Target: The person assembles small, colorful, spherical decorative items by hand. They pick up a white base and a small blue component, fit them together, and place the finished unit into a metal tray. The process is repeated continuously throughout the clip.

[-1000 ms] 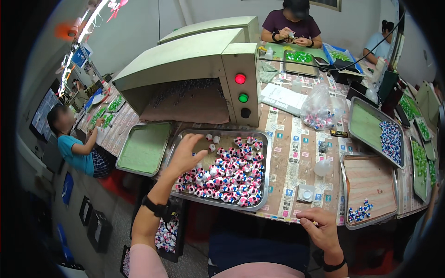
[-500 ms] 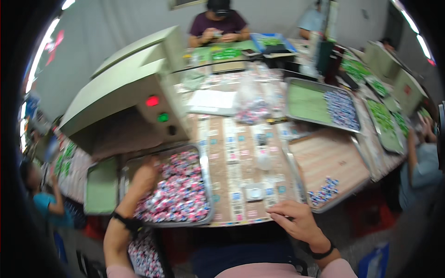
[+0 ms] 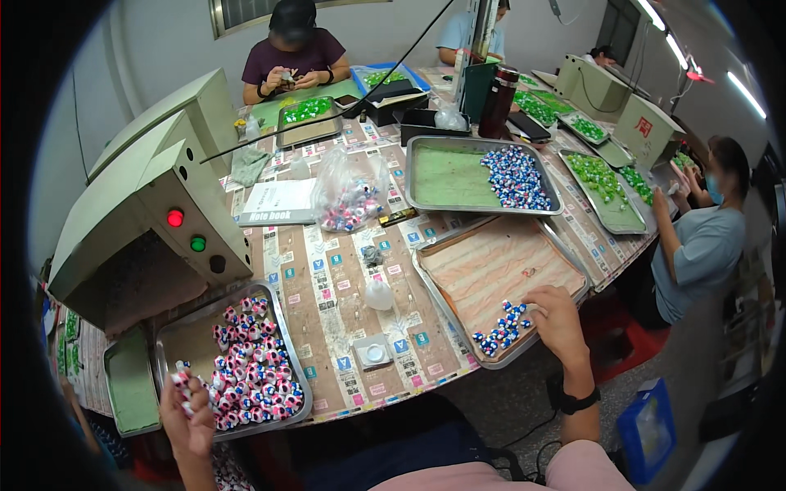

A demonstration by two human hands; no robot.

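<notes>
My left hand is curled around a few small pink, white and blue painted pieces, held over the left edge of a metal tray. Many similar pink-and-white pieces with dark and blue spots lie heaped in that tray. At the right, my right hand reaches over a cloth-lined tray, fingertips pinched together at the edge of a small cluster of blue-and-white pieces. Whatever sits between those fingertips is too small to make out.
A grey machine with red and green lights stands at the left. Between the trays are a white bottle, a small white dish, a plastic bag of pieces and a notebook. Behind is a half-filled tray. Co-workers sit around the table.
My head view has turned to the right. My left hand has come back from inside the pink pile with pieces in it. My right hand has moved from the table edge to the blue-and-white pieces.
</notes>
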